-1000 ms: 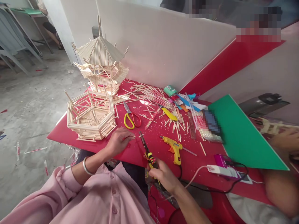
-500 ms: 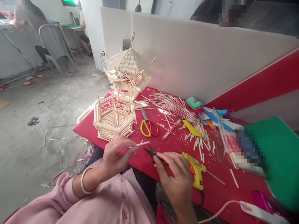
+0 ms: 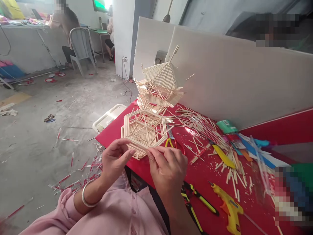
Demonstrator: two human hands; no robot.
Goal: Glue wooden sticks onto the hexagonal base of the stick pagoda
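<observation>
A hexagonal frame of thin wooden sticks [image 3: 161, 138] stands at the table's near left edge, close in front of both hands. My right hand [image 3: 168, 163] pinches a short wooden stick at the frame's near side; the fingers partly hide it. My left hand [image 3: 116, 158] is at the frame's near left corner, thumb and index finger apart, with no clear grip on anything. Black and yellow pliers [image 3: 199, 197] lie spread on the table beside my right wrist. Scissors [image 3: 170, 132] with yellow and red handles lie behind my right hand, partly covered.
Behind the frame rises a roofed stick pagoda [image 3: 161, 76]. Loose sticks [image 3: 195, 119], a yellow-handled cutter [image 3: 223, 156] and a yellow glue gun [image 3: 228, 207] lie on the red table [image 3: 195, 174]. A white partition [image 3: 220, 71] borders its back. People sit farther off.
The pliers have left my right hand and now lie on the table. Both hands have come to the hexagonal frame, the stick now in my right fingers. The view has swung left.
</observation>
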